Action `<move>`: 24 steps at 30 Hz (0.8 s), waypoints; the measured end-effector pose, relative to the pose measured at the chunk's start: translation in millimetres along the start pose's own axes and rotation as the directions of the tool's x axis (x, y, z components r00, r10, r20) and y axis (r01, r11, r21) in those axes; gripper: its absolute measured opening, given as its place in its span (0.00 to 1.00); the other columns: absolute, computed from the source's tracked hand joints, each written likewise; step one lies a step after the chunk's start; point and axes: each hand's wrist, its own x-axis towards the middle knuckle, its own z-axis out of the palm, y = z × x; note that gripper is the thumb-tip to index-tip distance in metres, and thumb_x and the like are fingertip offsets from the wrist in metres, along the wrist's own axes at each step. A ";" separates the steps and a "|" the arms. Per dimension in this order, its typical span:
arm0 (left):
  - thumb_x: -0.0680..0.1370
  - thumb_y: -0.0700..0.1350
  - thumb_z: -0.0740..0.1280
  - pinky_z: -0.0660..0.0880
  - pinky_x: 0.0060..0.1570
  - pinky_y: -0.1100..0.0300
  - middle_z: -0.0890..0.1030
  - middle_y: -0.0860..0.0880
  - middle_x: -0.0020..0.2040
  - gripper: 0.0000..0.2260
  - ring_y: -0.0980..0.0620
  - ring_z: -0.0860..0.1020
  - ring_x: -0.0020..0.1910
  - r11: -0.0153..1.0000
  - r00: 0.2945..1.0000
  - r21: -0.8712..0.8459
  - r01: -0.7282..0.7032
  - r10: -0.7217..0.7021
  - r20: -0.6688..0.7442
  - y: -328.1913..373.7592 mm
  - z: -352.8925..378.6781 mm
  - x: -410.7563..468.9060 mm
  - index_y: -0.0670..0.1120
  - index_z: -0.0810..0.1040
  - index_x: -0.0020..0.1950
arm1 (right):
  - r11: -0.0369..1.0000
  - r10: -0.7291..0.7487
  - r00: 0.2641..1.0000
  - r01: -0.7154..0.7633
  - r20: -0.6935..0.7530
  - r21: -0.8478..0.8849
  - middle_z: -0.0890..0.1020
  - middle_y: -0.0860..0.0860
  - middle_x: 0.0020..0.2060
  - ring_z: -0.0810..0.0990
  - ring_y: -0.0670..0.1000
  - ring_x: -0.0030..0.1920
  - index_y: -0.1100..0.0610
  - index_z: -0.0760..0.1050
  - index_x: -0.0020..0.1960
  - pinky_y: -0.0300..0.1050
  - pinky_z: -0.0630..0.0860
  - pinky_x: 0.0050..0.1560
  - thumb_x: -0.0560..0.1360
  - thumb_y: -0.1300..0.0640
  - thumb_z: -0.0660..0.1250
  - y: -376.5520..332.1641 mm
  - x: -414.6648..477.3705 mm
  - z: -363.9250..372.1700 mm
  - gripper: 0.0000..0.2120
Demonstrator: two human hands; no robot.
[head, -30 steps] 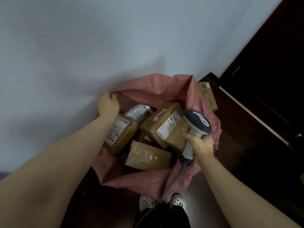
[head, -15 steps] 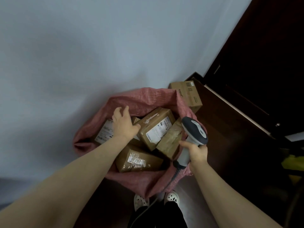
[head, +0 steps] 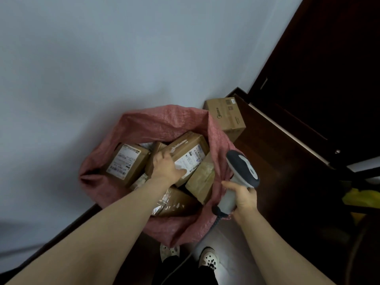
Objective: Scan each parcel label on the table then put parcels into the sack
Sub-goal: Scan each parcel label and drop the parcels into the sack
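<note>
The pink woven sack point(head: 164, 124) stands open on the floor against the wall, holding several brown cardboard parcels. My left hand point(head: 166, 167) reaches into it and lies on the middle parcel point(head: 191, 149), thumb across its white label and fingers curled over its left edge. A second labelled parcel point(head: 125, 161) sits at the sack's left. A plain box point(head: 201, 182) leans at the right, and a taped parcel point(head: 174, 202) lies partly under my forearm. My right hand point(head: 244, 198) grips the handle of the grey barcode scanner point(head: 242, 167) over the sack's right rim.
A larger printed cardboard box point(head: 226, 116) stands behind the sack beside the grey wall. Dark wooden door and floor fill the right side. My two shoes point(head: 208, 260) are just below the sack. Something yellow point(head: 362, 196) lies at the right edge.
My left hand let go of the sack's left rim, moved right across the parcels and settled on the middle labelled parcel. The view shifted; the scanner stayed in my right hand.
</note>
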 end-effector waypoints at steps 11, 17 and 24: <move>0.46 0.62 0.79 0.63 0.71 0.47 0.63 0.44 0.74 0.67 0.43 0.63 0.72 0.974 0.946 -0.081 0.213 -0.185 0.267 -37.1 -0.6 82.7 0.51 0.47 0.78 | 0.981 0.172 0.983 -0.177 0.066 0.079 0.84 0.56 0.44 0.81 0.56 0.45 0.62 0.79 0.54 0.49 0.77 0.42 0.65 0.68 0.73 30.2 47.4 -9.0 0.18; 0.60 0.62 0.79 0.61 0.71 0.51 0.61 0.41 0.73 0.54 0.41 0.61 0.72 0.994 0.996 -0.070 0.085 -0.085 0.005 -32.4 -43.4 83.1 0.51 0.53 0.78 | 0.991 0.132 0.988 -0.133 0.084 -0.001 0.82 0.55 0.47 0.80 0.56 0.47 0.58 0.78 0.52 0.51 0.78 0.48 0.65 0.68 0.75 19.8 44.7 17.9 0.17; 0.68 0.56 0.75 0.62 0.68 0.39 0.52 0.37 0.73 0.44 0.36 0.49 0.72 0.869 0.938 0.470 -0.154 0.278 -0.208 -29.3 -128.4 86.3 0.57 0.54 0.78 | 0.993 0.084 0.989 -0.074 0.121 -0.088 0.82 0.54 0.50 0.79 0.58 0.52 0.54 0.75 0.53 0.59 0.76 0.58 0.63 0.64 0.76 -7.1 39.1 43.5 0.21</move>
